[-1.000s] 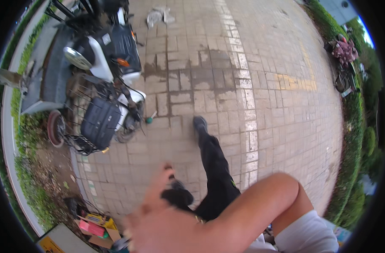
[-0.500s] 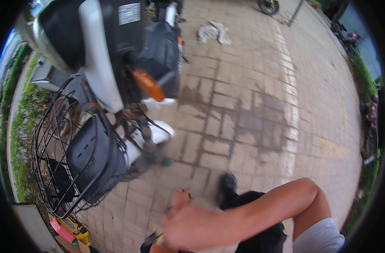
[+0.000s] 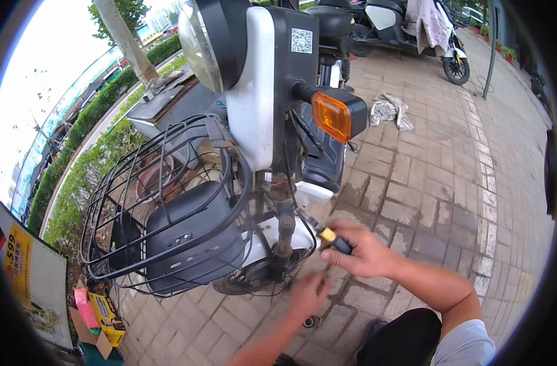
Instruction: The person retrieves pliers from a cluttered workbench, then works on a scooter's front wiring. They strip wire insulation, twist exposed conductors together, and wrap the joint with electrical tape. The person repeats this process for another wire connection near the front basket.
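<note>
My right hand (image 3: 358,249) is closed around a tool with a yellow-and-black handle (image 3: 330,235). Its metal end points up and left, beside the white front fender (image 3: 272,235) and the fork leg (image 3: 284,232) of an electric scooter. I cannot make out the tool's exact kind. Just below and left, my left hand (image 3: 310,296) has its fingers curled in, slightly blurred; whether something thin is in them is hidden. A thin black cable (image 3: 312,247) hangs near both hands. The front wheel (image 3: 236,283) stands behind the fork, partly covered by the basket.
A black wire basket (image 3: 162,207) juts out at the left. Above are the orange turn signal (image 3: 332,116) and headlight (image 3: 199,46). A small round part (image 3: 312,321) lies on the paving below my hands. A cardboard box (image 3: 86,323) stands lower left; a crumpled cloth (image 3: 391,111) lies farther off.
The view has swung up and left. My hands, crossed low and apart from the scooter before, have moved up to its front fork. The tool now shows in my right hand.
</note>
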### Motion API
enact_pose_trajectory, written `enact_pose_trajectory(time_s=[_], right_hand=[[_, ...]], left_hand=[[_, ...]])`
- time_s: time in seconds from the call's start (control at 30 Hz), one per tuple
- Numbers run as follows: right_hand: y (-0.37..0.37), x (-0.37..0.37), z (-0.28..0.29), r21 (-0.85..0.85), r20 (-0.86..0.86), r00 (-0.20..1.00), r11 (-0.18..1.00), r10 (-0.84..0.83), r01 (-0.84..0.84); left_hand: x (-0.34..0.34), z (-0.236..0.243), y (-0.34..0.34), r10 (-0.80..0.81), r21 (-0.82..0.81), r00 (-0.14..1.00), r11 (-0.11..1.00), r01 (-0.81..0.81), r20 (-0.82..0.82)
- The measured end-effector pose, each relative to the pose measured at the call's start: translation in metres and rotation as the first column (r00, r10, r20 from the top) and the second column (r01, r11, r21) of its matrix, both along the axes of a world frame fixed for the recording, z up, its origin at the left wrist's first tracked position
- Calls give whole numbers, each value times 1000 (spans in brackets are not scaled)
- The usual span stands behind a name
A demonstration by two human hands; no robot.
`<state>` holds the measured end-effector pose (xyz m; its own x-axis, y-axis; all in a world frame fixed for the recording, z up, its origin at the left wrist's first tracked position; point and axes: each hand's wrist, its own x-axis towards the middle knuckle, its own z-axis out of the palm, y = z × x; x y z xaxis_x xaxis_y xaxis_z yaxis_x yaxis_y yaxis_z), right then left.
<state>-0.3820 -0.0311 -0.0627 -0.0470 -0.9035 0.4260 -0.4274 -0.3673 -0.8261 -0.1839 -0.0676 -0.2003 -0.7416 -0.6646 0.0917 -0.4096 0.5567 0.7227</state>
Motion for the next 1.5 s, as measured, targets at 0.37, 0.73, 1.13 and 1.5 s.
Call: enact_pose_trajectory(time_s=[0.37, 0.73, 1.13, 1.5], right_hand=[[-16, -18, 8, -282, -302, 867, 906, -397, 316], [-20, -21, 38, -300, -345, 825, 885, -448, 355], [-27, -3, 30, -425, -558, 493, 740, -667, 521], [-40, 4, 22, -365, -542, 533, 754, -649, 547]], left_hand=[[-78, 140, -94, 289, -62, 555, 847, -528, -780], [-93, 159, -92, 310, -34, 547, 848, -529, -777], [-94, 164, -92, 403, 402, 430, 910, -96, -808], [-95, 153, -98, 342, 235, 490, 934, -268, -801]])
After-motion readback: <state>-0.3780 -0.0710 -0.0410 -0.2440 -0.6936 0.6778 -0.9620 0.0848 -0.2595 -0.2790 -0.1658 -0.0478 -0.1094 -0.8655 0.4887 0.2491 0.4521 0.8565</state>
